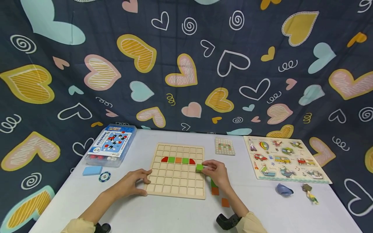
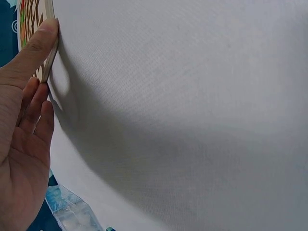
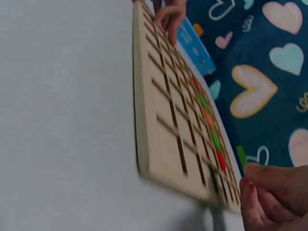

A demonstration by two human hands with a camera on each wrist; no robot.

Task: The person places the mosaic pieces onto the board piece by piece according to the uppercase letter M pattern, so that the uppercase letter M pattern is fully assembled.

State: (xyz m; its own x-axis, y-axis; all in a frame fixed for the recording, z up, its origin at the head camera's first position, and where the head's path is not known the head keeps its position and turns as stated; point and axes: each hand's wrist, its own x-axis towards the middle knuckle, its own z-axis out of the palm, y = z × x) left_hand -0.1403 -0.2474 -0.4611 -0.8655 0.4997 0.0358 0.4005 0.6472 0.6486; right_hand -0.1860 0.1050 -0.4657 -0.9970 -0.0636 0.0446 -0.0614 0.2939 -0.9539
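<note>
A wooden grid board (image 1: 175, 187) lies on the table, with one row of tiles in it: a red rounded tile (image 1: 164, 159), a green square, an orange square (image 1: 178, 160), a green square and another red rounded tile. My left hand (image 1: 132, 183) holds the board at its near left corner, thumb and fingers against the edges. Between the thumb and fingers of my right hand (image 1: 217, 173) is a green square tile (image 1: 199, 168), over the board's right edge. In the right wrist view this green tile (image 3: 241, 155) shows edge-on at the fingertips.
Loose green and orange tiles (image 1: 215, 191) lie by my right forearm, with an orange tile (image 1: 225, 202) nearer. A pattern card (image 1: 224, 146) and vehicle puzzle (image 1: 279, 158) stand right; a plastic box (image 1: 112, 144), blue block (image 1: 92, 171) and round chip (image 1: 104, 176) left.
</note>
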